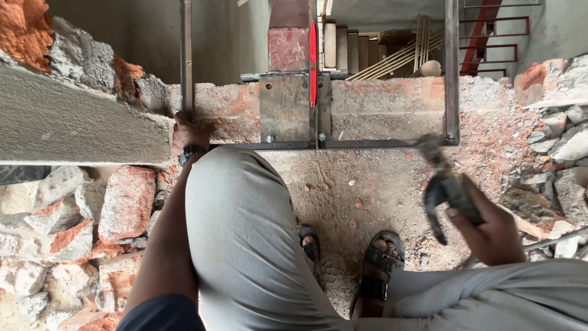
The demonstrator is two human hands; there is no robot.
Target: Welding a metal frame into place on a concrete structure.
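My left hand (185,130) grips the left upright of a rusty metal frame (186,61) where it meets the brick ledge; a dark watch sits on that wrist. My right hand (490,227) holds a dark-handled hammer (446,184), its head blurred near the frame's lower right corner (451,138). A steel plate (285,109) with bolts is fixed at the frame's bottom bar, and a red spirit level (313,61) stands upright beside it. My knee in grey trousers (239,233) and sandalled feet (383,260) are below.
Broken bricks and rubble (92,233) pile up at left and at right (560,147). A plastered concrete ledge (73,122) runs along the left. Beyond the frame a drop opens onto a staircase (352,46) with red railings (496,37).
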